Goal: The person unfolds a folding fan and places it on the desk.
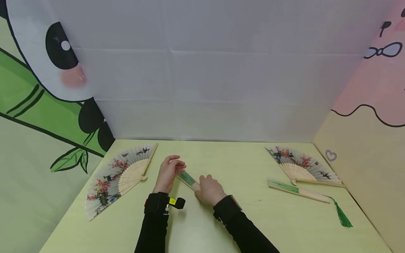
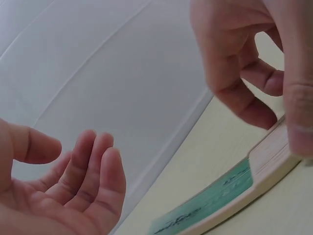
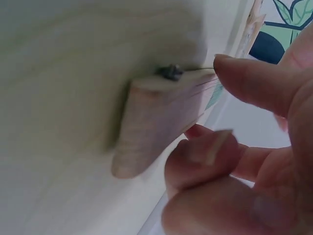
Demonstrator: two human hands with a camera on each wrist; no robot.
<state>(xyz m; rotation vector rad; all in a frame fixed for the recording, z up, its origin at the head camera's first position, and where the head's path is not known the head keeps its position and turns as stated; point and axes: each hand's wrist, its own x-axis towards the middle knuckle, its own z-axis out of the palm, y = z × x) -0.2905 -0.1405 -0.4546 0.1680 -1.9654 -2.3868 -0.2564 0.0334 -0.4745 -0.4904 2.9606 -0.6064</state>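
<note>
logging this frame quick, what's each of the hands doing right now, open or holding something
Left hand: open, fingers relaxed, holding nothing.
Right hand: closed, pinching the middle folded fan by its bare wooden part.

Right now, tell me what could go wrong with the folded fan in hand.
The right hand pinches the folded fan by its wooden end, so the green end might swing. The left hand, open beside that end, could crease it by grabbing roughly.
</note>
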